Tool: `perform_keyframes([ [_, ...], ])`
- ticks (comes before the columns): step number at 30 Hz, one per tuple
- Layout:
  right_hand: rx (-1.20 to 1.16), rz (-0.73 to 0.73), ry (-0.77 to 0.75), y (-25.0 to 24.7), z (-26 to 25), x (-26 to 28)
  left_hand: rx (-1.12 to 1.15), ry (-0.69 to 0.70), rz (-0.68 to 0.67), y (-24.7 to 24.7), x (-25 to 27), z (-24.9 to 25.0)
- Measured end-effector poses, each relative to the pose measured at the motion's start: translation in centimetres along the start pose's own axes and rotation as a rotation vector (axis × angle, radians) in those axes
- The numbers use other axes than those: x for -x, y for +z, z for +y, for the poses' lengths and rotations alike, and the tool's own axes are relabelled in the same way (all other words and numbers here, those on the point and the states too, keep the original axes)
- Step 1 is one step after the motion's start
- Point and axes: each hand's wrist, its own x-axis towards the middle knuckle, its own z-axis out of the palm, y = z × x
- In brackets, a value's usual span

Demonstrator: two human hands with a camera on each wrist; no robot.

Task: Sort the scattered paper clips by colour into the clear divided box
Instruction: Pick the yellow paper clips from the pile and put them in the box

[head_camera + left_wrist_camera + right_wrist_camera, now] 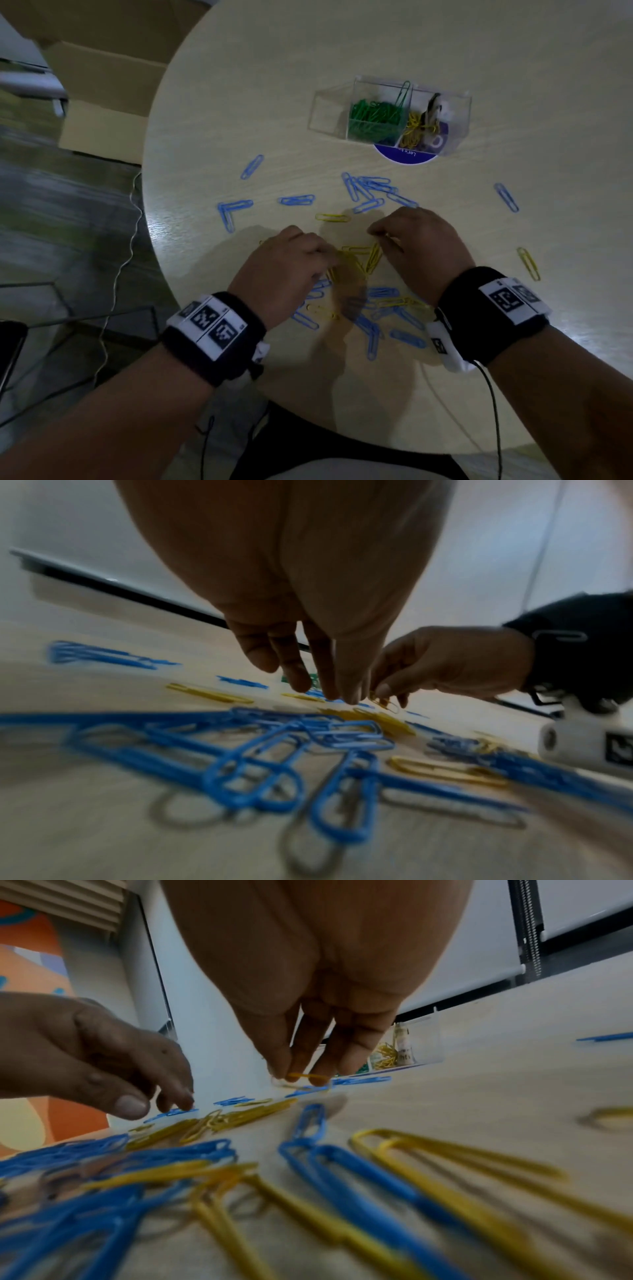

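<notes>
Both hands low over the round table (445, 51), working the clip pile near its 6 o'clock edge. Right hand (416, 245) pinches a yellow clip (303, 1075) between thumb and fingertips, just off the surface; in the head view a small bunch of yellow clips (371, 257) hangs under those fingers. Left hand (286, 265) is palm down, fingers (298, 674) extended and lightly bent, tips on or just above the yellow clips; can't tell whether it's actually gripping one, that spot is motion-blurred. Hands are close together, yellow bunch between them. Blue clips (368, 190) scattered across the table: a cluster at 12 o'clock from the hands, singles out at 10 and 2, more mixed with yellows under the wrists at 6. One yellow lies alone at 3 o'clock (528, 263), another flat at 12 (332, 217). Box (459, 113) sits well apart at 1 o'clock from the hands, on a purple disc (407, 156). Middle cell holds green clips (373, 118), right cell some yellows (412, 132) plus a dark-and-white item I can't make out; left cell looks bare. Black wristbands with printed markers (210, 323) on both wrists.
</notes>
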Motion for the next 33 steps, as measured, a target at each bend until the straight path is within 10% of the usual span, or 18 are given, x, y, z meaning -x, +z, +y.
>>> perform_keyframes([
  [4,0.052,-0.222,-0.141,0.0,-0.2,0.3,-0.084,0.016,-0.056,0.3,-0.4,-0.8],
  [24,0.212,-0.264,-0.010,-0.7,0.2,1.7,0.136,-0.339,-0.206,-1.2,-2.3,-0.3],
  [33,-0.095,0.068,0.146,-5.0,2.2,0.9,0.453,-0.460,0.192,-4.4,-13.9,0.7],
])
